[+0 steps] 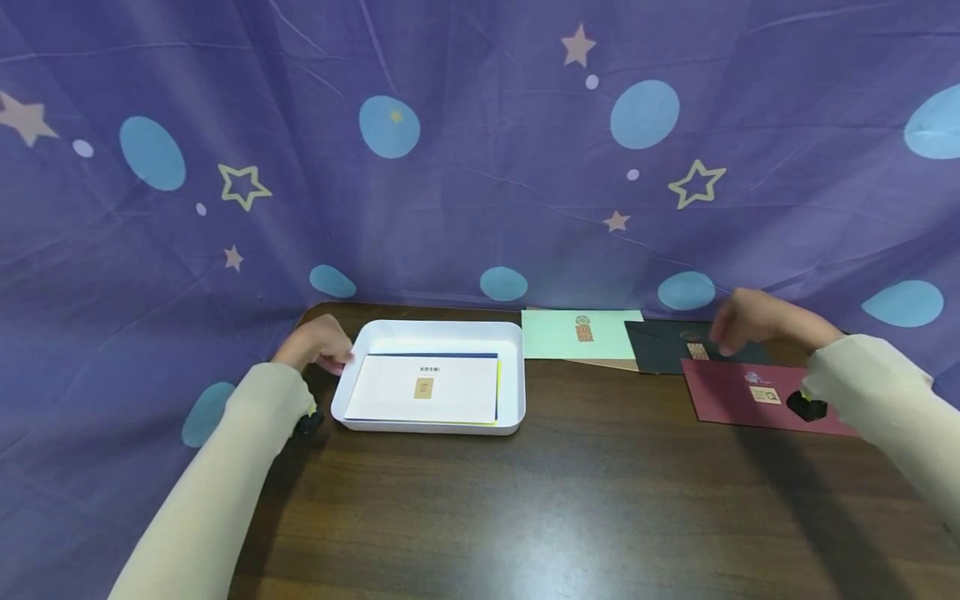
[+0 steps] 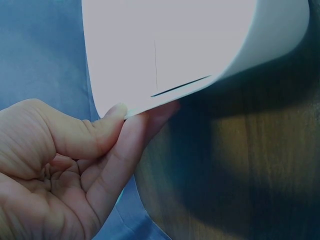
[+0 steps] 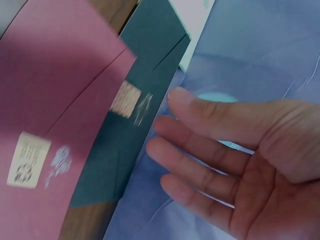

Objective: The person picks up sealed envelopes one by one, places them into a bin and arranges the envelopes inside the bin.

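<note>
- Three envelopes lie flat at the table's far right, overlapping in a row: a pale green one [image 1: 551, 337], a dark one [image 1: 656, 346] and a red one [image 1: 720, 400].
- All three are oblong. The dark one laps the green one's right side; the red one laps the dark one's near edge. A brown edge [image 1: 607, 363] shows under the green one.
- Straight flap lines cross the red and dark ones. The red one bears one pale label and silvery print; the dark one bears one patterned label.
- The right hand [image 1: 753, 318] hovers by the dark one, fingers loosely bent and holding nothing; in the right wrist view its fingertips are apart from the paper.
- One white tray [image 1: 442, 337], smooth and round-cornered with raised walls, stands at the left, close by the green envelope.
- The left hand [image 1: 318, 340] pinches the tray's left rim between thumb and fingers.
- In the tray lies a white card [image 1: 382, 396] with one tan label; one blue edge [image 1: 427, 355] and one yellow edge [image 1: 498, 392] show beneath.
- Glossy, grained dark wood, the table [image 1: 450, 500], stretches nearward from tray and envelopes.
- Wrinkled purple cloth [image 1: 480, 92], printed with stars and blue ovals, hangs along the far edge.
</note>
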`<move>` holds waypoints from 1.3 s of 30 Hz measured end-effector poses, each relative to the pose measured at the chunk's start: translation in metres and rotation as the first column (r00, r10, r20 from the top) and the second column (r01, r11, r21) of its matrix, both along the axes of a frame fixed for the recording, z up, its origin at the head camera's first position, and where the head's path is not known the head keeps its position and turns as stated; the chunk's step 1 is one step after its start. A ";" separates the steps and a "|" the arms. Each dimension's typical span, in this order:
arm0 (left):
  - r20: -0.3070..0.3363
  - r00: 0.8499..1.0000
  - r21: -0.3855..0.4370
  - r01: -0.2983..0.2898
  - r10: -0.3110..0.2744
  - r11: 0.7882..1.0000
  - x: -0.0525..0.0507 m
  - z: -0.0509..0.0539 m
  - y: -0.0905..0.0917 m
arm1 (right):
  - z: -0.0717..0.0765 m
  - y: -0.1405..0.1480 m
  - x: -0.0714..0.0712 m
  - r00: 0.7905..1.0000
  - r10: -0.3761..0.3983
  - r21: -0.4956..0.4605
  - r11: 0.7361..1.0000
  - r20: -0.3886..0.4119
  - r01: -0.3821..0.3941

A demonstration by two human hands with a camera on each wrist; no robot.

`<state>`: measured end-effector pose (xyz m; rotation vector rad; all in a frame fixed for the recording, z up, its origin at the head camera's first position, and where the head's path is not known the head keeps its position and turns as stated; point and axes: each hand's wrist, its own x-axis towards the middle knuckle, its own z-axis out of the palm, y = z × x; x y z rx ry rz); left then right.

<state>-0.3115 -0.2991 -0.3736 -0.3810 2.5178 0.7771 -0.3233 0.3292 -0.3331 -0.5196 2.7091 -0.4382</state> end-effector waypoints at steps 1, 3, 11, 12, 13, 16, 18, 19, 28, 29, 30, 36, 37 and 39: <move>0.003 1.000 -0.002 -0.002 0.002 1.000 -0.001 -0.001 -0.001 | -0.002 0.003 -0.001 1.000 0.005 0.003 1.000 0.006 -0.005; 0.005 1.000 -0.002 -0.005 0.005 1.000 -0.001 -0.003 -0.001 | -0.005 0.010 -0.001 1.000 0.021 0.006 1.000 0.022 -0.021; -0.002 1.000 -0.006 -0.001 0.001 1.000 0.005 0.000 0.000 | -0.017 0.026 0.001 0.994 -0.037 -0.043 0.998 0.101 0.041; -0.001 1.000 0.000 -0.001 0.001 1.000 0.005 0.000 0.000 | -0.019 0.027 0.002 0.993 -0.050 -0.054 0.997 0.111 0.056; 0.000 1.000 0.004 -0.002 0.002 1.000 0.005 0.000 -0.001 | -0.020 0.029 0.002 0.991 -0.055 -0.065 0.996 0.120 0.063; 0.002 1.000 0.005 -0.003 0.003 1.000 0.005 0.001 -0.001 | -0.024 0.033 0.002 0.991 -0.049 -0.072 0.996 0.120 0.058; 0.004 1.000 0.000 -0.006 0.006 1.000 0.004 0.000 -0.001 | -0.026 0.037 0.003 0.987 -0.060 -0.084 0.994 0.146 0.073; 0.003 1.000 -0.003 -0.004 0.004 1.000 0.004 0.000 -0.001 | -0.028 0.039 0.002 0.985 -0.061 -0.088 0.993 0.159 0.076; -0.003 1.000 -0.013 0.006 -0.006 1.000 0.000 -0.002 -0.003 | -0.037 0.053 -0.001 0.986 -0.024 -0.008 1.000 0.163 0.026; -0.004 1.000 -0.013 0.007 -0.007 1.000 0.000 -0.003 -0.003 | -0.038 0.053 -0.001 0.986 -0.023 -0.001 1.000 0.164 0.024; -0.003 1.000 -0.010 0.011 -0.011 1.000 0.000 -0.002 -0.003 | -0.039 0.054 -0.002 0.987 -0.019 0.006 1.000 0.163 0.018; 0.003 1.000 -0.003 0.010 -0.010 1.000 -0.002 -0.002 -0.002 | -0.045 0.057 -0.002 0.988 0.005 0.042 0.999 0.152 -0.011; 0.004 1.000 -0.005 0.008 -0.008 1.000 -0.002 -0.002 -0.002 | -0.045 0.057 -0.003 0.988 0.003 0.047 0.999 0.152 -0.010; 0.005 1.000 -0.007 0.008 -0.008 1.000 -0.001 -0.001 -0.002 | -0.047 0.059 -0.003 0.989 -0.002 0.058 0.998 0.148 -0.007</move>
